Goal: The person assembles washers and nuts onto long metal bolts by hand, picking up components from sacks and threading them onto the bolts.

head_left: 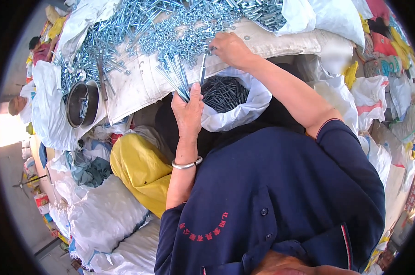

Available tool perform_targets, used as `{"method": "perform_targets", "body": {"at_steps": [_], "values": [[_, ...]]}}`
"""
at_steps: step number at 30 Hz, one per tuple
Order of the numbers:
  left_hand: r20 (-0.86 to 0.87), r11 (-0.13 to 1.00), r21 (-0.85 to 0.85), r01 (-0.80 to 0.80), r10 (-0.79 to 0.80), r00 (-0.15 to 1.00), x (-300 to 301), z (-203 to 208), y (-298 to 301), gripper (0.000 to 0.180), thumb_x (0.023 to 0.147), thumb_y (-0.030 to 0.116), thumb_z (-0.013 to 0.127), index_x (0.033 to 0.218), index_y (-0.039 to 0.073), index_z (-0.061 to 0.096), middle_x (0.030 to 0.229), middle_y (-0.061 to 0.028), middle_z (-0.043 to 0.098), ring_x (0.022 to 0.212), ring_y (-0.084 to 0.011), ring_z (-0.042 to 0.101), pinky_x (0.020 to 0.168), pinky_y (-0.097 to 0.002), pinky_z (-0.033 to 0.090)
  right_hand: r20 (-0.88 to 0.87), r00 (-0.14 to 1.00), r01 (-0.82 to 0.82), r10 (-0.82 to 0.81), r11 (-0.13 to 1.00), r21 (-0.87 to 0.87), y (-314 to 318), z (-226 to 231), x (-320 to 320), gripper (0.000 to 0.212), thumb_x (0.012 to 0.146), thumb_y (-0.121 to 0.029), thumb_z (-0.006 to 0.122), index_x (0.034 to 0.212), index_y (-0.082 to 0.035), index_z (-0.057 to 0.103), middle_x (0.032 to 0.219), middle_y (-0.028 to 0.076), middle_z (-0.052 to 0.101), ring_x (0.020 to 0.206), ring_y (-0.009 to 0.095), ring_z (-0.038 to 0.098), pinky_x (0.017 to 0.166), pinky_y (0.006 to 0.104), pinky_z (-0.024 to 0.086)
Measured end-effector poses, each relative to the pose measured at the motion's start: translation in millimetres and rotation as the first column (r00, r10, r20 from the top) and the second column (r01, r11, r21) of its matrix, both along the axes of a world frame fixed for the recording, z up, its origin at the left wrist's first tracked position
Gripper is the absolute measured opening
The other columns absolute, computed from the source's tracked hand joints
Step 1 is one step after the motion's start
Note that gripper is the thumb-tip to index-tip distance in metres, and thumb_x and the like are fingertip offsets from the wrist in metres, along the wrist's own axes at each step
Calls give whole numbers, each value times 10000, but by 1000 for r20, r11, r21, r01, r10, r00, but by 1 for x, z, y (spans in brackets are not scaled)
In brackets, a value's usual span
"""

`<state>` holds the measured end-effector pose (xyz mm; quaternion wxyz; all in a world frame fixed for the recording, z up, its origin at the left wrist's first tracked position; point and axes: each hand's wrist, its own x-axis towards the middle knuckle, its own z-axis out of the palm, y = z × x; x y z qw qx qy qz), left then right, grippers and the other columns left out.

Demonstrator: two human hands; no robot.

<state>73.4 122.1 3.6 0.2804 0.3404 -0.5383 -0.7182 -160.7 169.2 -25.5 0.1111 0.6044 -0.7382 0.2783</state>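
Observation:
My left hand is closed round a fanned bunch of long thin metal bolts. Between its thumb and fingers one bolt with a metal sleeve stands nearly upright, apart from the bunch. My right hand is just to the right of that bolt's upper end, over the edge of the heap. Its fingertips are pinched together; whatever they hold is too small to make out. Loose nuts and washers spread over the cloth-covered table beyond both hands. Below them sits an opened white sack filled with dark rods.
Long bolts are heaped at the far left, metal sleeves at the far right. A dark round bowl with a few bolts stands at the table's left edge. A yellow sack and white sacks crowd my left side.

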Motion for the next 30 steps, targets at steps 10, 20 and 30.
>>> {"method": "perform_targets", "body": {"at_steps": [10,20,30], "values": [[27,999,-13,-45,45,999,10,-10,-10,313,927,299,690,941,14,561,707,-42,557,455,-58,447,380,-200,326,126,992,-44,21,981,188,-17,12,-4,149,771,-32,562,885,-28,656,956,191,644,953,390,624,811,489,497],[-16,999,-2,-34,34,999,17,-13,-11,303,925,303,694,924,27,568,688,-20,547,453,-49,439,377,-195,321,14,998,55,-62,945,321,-20,22,7,170,785,6,542,914,5,651,999,219,639,1004,391,619,847,464,506],[-59,1000,8,-19,20,998,18,-14,-10,277,931,287,687,922,37,568,689,-8,544,458,-44,439,373,-194,318,124,992,-18,-18,958,287,-21,14,-5,158,773,-7,570,904,-35,652,970,199,635,975,386,622,831,463,509]]}}
